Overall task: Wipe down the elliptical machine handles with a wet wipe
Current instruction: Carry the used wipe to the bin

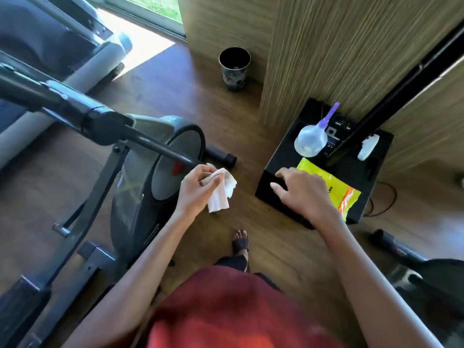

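we see a crumpled white wet wipe [221,194] pinched in our left hand [197,189], hanging just beside the tip of the elliptical's dark, slanting handle [150,146], the yellow wipe pack [334,189] lying flat nearby.

The wet wipe [221,194] is seen as white. A yellow-and-orange packet [335,190] is shown on the black box [359,172]; the clear bottle [310,143] near its back edge is tipped purple.

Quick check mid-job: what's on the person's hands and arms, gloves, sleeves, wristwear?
Nothing. The left hand and right hand are ungloved, both wrists carry no watch or band, and both arms are bare as far as the frame shows. The top is red-orange.
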A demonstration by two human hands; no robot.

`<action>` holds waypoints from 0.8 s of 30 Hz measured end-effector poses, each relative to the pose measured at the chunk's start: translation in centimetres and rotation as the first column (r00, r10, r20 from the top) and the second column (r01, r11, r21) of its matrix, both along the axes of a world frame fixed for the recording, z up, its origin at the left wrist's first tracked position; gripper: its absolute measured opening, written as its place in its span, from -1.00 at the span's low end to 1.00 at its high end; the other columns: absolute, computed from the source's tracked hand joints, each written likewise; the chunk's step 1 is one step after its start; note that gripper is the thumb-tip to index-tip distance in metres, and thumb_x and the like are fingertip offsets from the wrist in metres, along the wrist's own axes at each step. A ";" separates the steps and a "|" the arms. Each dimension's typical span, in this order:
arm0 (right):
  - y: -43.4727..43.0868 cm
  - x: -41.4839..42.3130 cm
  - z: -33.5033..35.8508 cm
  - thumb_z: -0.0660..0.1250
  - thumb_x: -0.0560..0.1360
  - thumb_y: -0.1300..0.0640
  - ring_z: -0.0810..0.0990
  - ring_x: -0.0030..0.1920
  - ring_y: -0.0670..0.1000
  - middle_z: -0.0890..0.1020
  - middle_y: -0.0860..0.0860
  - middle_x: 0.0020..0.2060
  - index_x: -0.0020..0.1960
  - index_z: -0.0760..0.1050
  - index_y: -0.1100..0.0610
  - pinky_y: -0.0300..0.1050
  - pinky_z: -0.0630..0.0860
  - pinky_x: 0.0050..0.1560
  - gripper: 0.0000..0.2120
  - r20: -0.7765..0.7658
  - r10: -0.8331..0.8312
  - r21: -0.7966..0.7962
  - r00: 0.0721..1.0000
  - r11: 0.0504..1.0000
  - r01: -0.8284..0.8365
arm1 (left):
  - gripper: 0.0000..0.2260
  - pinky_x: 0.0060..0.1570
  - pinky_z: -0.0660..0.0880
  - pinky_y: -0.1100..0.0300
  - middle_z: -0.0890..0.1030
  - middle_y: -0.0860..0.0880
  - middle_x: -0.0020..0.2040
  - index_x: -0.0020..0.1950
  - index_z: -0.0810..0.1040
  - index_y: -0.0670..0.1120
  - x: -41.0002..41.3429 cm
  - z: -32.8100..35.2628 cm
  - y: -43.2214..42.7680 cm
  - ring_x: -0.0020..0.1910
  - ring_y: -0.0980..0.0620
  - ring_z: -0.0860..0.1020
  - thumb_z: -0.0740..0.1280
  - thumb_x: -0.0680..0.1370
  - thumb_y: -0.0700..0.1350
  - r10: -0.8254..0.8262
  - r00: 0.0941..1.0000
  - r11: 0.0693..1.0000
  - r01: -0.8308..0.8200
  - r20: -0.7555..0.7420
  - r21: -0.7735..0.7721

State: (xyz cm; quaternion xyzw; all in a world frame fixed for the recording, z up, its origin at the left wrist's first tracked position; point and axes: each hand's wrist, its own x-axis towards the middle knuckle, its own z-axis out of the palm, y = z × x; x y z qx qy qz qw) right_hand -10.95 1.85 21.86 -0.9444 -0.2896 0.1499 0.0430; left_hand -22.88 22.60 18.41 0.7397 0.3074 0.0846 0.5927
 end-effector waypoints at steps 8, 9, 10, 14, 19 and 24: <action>4.9 16.2 2.1 0.16 0.55 -0.15 0.55 0.10 0.11 0.59 0.03 0.05 0.18 0.47 0.05 0.01 0.41 0.01 -0.65 0.128 0.099 -0.061 0.987 0.994 -0.092 | -0.93 -0.32 0.51 0.36 0.67 0.05 -0.18 -0.07 0.61 0.00 13.0 1.5 5.7 -0.25 0.21 0.60 0.45 0.48 -0.08 0.107 0.994 0.994 -0.106 0.036 -0.022; 5.9 18.1 2.0 0.16 0.55 -0.15 0.55 0.10 0.11 0.59 0.03 0.05 0.17 0.47 0.05 0.01 0.41 0.03 -0.65 0.142 0.115 -0.059 0.983 0.992 -0.107 | -0.94 -0.34 0.50 0.37 0.67 0.07 -0.20 -0.08 0.61 0.01 14.5 1.4 6.4 -0.27 0.23 0.59 0.46 0.48 -0.08 0.126 0.991 0.992 -0.125 0.046 -0.020; 7.1 20.0 2.0 0.16 0.55 -0.15 0.55 0.10 0.11 0.59 0.03 0.05 0.17 0.47 0.05 0.01 0.40 0.04 -0.65 0.153 0.129 -0.054 0.980 0.991 -0.122 | -0.94 -0.34 0.49 0.38 0.66 0.09 -0.21 -0.10 0.62 0.04 15.9 1.5 7.3 -0.27 0.24 0.59 0.46 0.48 -0.08 0.144 0.988 0.990 -0.143 0.056 -0.018; 12.8 26.8 2.5 0.15 0.56 -0.16 0.56 0.11 0.09 0.59 0.01 0.06 0.20 0.46 0.04 0.00 0.40 0.06 -0.63 0.133 0.199 -0.044 0.971 0.980 -0.194 | -0.88 -0.31 0.49 0.39 0.67 0.16 -0.26 -0.18 0.62 0.17 21.0 1.8 11.4 -0.28 0.25 0.58 0.46 0.47 -0.06 0.232 0.970 0.972 -0.229 0.069 -0.056; 20.9 34.0 2.3 0.15 0.56 -0.17 0.57 0.08 0.08 0.60 0.01 0.06 0.24 0.45 0.04 -0.01 0.42 0.06 -0.61 0.123 0.253 0.000 0.960 0.967 -0.255 | -0.91 -0.25 0.49 0.40 0.69 0.14 -0.21 -0.15 0.66 0.13 28.3 1.5 17.5 -0.23 0.23 0.59 0.46 0.47 -0.09 0.298 0.951 0.953 -0.291 0.080 -0.086; 27.6 39.6 3.1 0.15 0.56 -0.17 0.58 0.06 0.08 0.60 0.01 0.04 0.22 0.46 0.05 0.00 0.45 0.06 -0.62 0.129 0.253 0.029 0.959 0.966 -0.259 | -0.95 -0.25 0.48 0.35 0.69 0.06 -0.16 -0.12 0.68 0.04 35.6 2.8 22.7 -0.20 0.17 0.60 0.45 0.47 -0.11 0.316 0.942 0.944 -0.299 0.114 -0.143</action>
